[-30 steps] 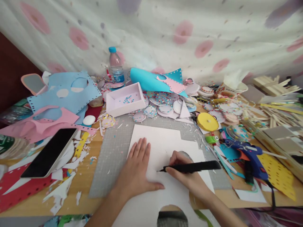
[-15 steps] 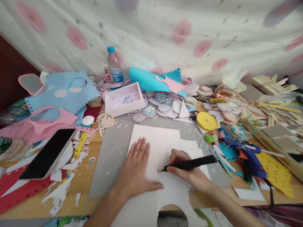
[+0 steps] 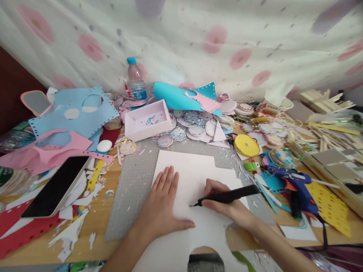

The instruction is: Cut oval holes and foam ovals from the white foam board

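A white sheet of paper (image 3: 185,160) with cut-out holes lies over the grey cutting mat (image 3: 121,211), its lower part reaching past the table's front edge. My left hand (image 3: 163,204) rests flat on the sheet, fingers stretched out and thumb pointing right. To its right, my right hand (image 3: 224,204) grips a thick black pen-shaped tool (image 3: 235,194). The tool's thin tip points left and meets the paper just right of my left hand. Whether the tip is a nib or a blade I cannot tell.
A phone (image 3: 56,187) and coloured paper scraps lie left. Behind the mat are a white box (image 3: 149,122), decorated discs (image 3: 197,130) and a bottle (image 3: 136,81). A yellow disc (image 3: 246,145), a blue glue gun (image 3: 300,185) and wooden sticks (image 3: 329,139) are on the right.
The view has shifted very slightly. Both hands keep nearly the same places, and the tool's tip stays at about the same spot on the paper.
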A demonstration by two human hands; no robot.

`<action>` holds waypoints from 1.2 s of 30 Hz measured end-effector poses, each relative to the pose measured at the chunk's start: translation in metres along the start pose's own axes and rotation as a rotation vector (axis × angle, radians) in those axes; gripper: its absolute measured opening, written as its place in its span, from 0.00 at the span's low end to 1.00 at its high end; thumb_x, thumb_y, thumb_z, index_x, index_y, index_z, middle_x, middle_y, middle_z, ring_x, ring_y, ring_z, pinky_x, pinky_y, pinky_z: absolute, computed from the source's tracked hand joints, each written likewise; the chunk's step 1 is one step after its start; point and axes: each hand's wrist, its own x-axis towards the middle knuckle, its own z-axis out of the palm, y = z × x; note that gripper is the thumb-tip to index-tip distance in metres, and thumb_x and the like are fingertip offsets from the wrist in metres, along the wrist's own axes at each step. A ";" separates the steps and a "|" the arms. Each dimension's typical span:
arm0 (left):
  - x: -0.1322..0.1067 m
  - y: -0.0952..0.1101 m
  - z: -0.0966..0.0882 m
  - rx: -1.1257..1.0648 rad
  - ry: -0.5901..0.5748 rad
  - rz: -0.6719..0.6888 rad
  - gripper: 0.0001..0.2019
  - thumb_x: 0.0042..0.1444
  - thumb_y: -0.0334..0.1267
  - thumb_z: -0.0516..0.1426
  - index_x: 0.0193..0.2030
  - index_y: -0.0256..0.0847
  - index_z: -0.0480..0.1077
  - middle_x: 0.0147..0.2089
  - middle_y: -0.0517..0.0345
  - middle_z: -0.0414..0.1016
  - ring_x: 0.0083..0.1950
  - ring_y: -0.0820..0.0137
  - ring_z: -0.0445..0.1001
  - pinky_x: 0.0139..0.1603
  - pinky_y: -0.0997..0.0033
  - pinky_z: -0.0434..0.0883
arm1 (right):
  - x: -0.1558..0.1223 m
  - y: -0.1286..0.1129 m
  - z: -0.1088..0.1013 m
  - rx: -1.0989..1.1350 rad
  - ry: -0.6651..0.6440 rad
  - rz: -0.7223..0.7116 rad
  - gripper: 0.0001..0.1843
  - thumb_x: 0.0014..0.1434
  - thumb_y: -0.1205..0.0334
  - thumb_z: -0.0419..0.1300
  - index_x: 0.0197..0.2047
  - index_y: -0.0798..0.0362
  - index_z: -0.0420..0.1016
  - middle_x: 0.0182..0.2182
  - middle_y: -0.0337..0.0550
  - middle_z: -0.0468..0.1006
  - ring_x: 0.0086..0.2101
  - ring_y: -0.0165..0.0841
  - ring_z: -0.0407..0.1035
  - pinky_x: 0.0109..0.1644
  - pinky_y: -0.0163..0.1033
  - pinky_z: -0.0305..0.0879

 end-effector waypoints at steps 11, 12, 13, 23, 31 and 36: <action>-0.001 -0.001 0.000 0.007 -0.010 -0.002 0.63 0.39 0.72 0.58 0.72 0.32 0.38 0.75 0.37 0.32 0.74 0.48 0.34 0.71 0.46 0.46 | 0.003 -0.002 -0.005 0.054 -0.032 0.023 0.16 0.52 0.52 0.65 0.25 0.52 0.65 0.22 0.35 0.65 0.25 0.29 0.56 0.27 0.34 0.49; -0.001 -0.001 0.000 0.015 -0.010 -0.002 0.63 0.39 0.72 0.58 0.72 0.31 0.38 0.75 0.38 0.32 0.74 0.48 0.33 0.71 0.47 0.45 | 0.002 -0.003 -0.005 0.052 -0.028 0.019 0.16 0.52 0.52 0.65 0.25 0.52 0.65 0.22 0.35 0.66 0.25 0.29 0.56 0.27 0.34 0.49; -0.001 -0.001 0.000 0.023 -0.010 -0.003 0.64 0.39 0.71 0.59 0.72 0.31 0.38 0.75 0.38 0.31 0.74 0.48 0.33 0.71 0.47 0.45 | 0.002 -0.003 -0.005 0.051 -0.023 0.016 0.16 0.52 0.52 0.65 0.25 0.52 0.65 0.22 0.35 0.66 0.25 0.29 0.56 0.27 0.34 0.49; 0.000 -0.002 -0.001 0.013 -0.024 0.000 0.63 0.39 0.73 0.57 0.72 0.32 0.38 0.75 0.37 0.31 0.74 0.48 0.33 0.71 0.46 0.45 | 0.005 0.001 -0.009 0.089 -0.072 0.026 0.15 0.52 0.55 0.66 0.26 0.52 0.65 0.21 0.33 0.64 0.22 0.26 0.54 0.23 0.32 0.46; -0.001 -0.003 0.001 -0.015 0.009 0.012 0.64 0.38 0.72 0.58 0.73 0.35 0.35 0.75 0.38 0.32 0.74 0.46 0.34 0.70 0.44 0.46 | 0.010 0.006 -0.016 0.120 -0.126 0.024 0.15 0.52 0.56 0.66 0.27 0.53 0.65 0.20 0.31 0.63 0.21 0.25 0.54 0.23 0.31 0.47; 0.000 -0.002 -0.002 0.013 -0.022 0.003 0.63 0.39 0.73 0.57 0.72 0.32 0.38 0.75 0.37 0.32 0.74 0.47 0.34 0.71 0.46 0.45 | 0.009 0.004 -0.016 0.111 -0.120 0.022 0.15 0.52 0.56 0.66 0.27 0.53 0.65 0.21 0.32 0.64 0.22 0.25 0.55 0.24 0.31 0.48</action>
